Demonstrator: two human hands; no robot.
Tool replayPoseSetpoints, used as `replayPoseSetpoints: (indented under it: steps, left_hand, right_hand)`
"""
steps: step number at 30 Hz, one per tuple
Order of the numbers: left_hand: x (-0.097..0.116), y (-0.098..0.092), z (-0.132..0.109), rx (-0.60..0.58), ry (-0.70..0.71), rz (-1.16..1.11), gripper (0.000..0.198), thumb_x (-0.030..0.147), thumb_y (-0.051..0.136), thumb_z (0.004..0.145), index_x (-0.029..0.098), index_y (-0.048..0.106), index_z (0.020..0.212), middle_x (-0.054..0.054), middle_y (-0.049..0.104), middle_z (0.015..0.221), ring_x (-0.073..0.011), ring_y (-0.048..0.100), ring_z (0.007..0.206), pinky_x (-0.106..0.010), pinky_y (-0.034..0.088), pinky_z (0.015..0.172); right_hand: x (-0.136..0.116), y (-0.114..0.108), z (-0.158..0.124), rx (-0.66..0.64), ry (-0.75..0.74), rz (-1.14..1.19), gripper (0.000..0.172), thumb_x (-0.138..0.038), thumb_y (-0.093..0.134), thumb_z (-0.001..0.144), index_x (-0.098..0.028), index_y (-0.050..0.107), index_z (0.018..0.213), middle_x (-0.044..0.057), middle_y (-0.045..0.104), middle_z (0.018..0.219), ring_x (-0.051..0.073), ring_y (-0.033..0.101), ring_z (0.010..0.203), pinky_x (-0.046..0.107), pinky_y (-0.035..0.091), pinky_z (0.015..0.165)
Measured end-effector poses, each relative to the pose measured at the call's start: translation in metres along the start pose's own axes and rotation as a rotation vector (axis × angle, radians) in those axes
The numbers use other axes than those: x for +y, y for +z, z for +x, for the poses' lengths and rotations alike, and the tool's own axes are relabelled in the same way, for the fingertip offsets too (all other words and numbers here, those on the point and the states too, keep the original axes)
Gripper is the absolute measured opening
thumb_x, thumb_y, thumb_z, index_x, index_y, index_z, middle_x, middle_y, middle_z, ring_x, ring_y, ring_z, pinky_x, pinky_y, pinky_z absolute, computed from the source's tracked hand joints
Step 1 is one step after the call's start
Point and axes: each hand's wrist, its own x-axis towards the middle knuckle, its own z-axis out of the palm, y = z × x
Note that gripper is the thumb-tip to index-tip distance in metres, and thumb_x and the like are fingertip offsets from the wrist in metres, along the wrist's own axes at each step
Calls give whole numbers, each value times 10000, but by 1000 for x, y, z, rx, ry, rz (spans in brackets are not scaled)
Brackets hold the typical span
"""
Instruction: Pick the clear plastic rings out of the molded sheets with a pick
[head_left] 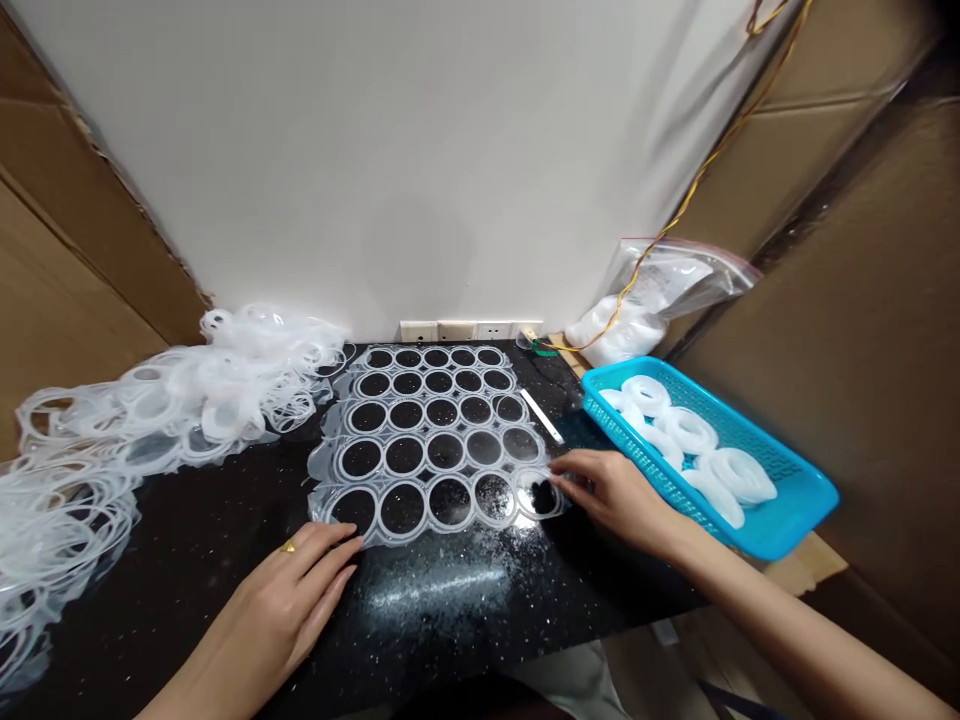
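A translucent sheet of joined rings [426, 478] lies flat on the black speckled counter, its round openings in rows. My left hand [289, 590], with a ring on one finger, rests at the sheet's near left corner, fingers stretched out and touching its edge. At the near right corner, my right hand [611, 495] has thumb and forefinger close together on the sheet's edge. The fingertips seem to pinch that edge. Just beyond this hand lies a slim white tool [541, 416], beside the sheet's right side.
A blue basket [806, 485] holding white ring stacks [686, 430] stands on the right. Tangled translucent ring scraps [172, 400] cover the left side. Behind the basket sits a plastic bag [626, 325]. Sockets [493, 330] line the wall's foot, and a yellow wire [694, 190] hangs at right.
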Motion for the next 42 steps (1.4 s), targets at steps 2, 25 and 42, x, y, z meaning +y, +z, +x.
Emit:
replayPoseSetpoints:
  steps: [2, 25, 42]
  left_hand:
    - [6, 2, -1, 1, 7, 28, 363, 293, 492, 936, 225, 593, 1278, -100, 616, 1286, -281, 629, 1109, -412, 552, 938]
    - [37, 2, -31, 33, -95, -55, 398, 153, 497, 944, 176, 506, 1342, -89, 557, 1353, -230, 480, 1273, -399, 388, 1085]
    - [-34, -1, 30, 47, -751, -606, 217, 379, 646, 764, 178, 569, 738, -16, 627, 765, -169, 574, 670, -282, 434, 636]
  right_hand:
    - [0, 2, 17, 68, 149, -165, 265, -295, 456, 967, -171, 670, 1065, 118, 703, 1028, 231, 677, 887, 305, 510, 753]
    - [-61, -28, 63, 524, -87, 125, 189, -275, 603, 844, -172, 605, 686, 1, 548, 604, 112, 473, 534, 242, 349, 523]
    - [-50, 50, 72, 52, -94, 506, 190, -356, 618, 871, -181, 691, 885, 36, 703, 785, 155, 615, 661, 251, 446, 607]
